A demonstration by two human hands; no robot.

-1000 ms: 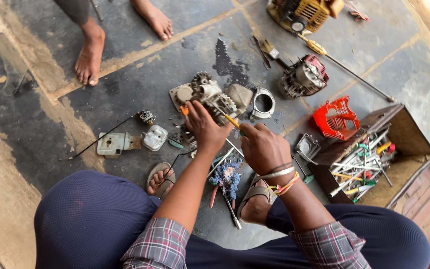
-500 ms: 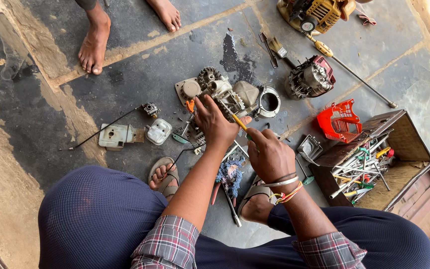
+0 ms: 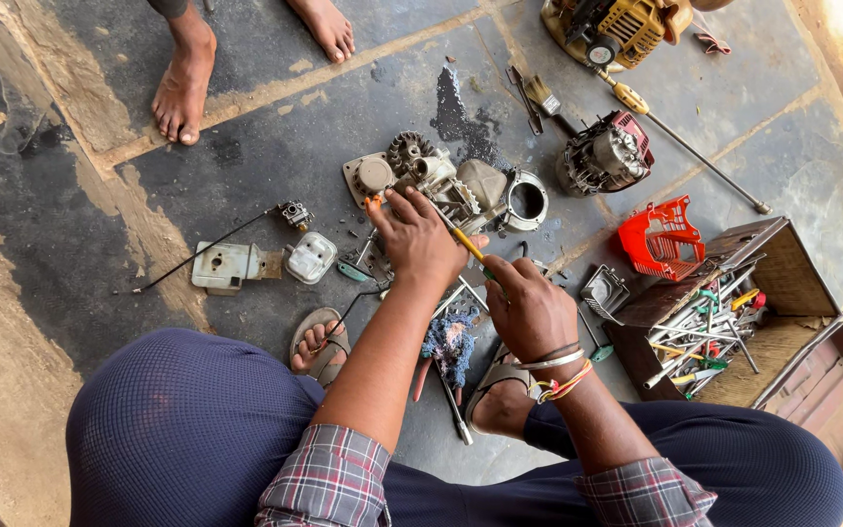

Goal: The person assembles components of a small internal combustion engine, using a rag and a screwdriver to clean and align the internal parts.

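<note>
Clamped in the right hand's (image 3: 529, 307) grip, a yellow-handled screwdriver (image 3: 467, 244) meets the dismantled engine block (image 3: 446, 181); the left hand (image 3: 420, 239) presses it, fingers spread, on the floor (image 3: 275, 146).

Tip of the yellow-handled screwdriver (image 3: 468, 244) lost behind the left hand (image 3: 420, 242). Yellow engine (image 3: 617, 29) cut by the top edge. Toolbox (image 3: 782, 283) contents too jumbled to sort.
</note>
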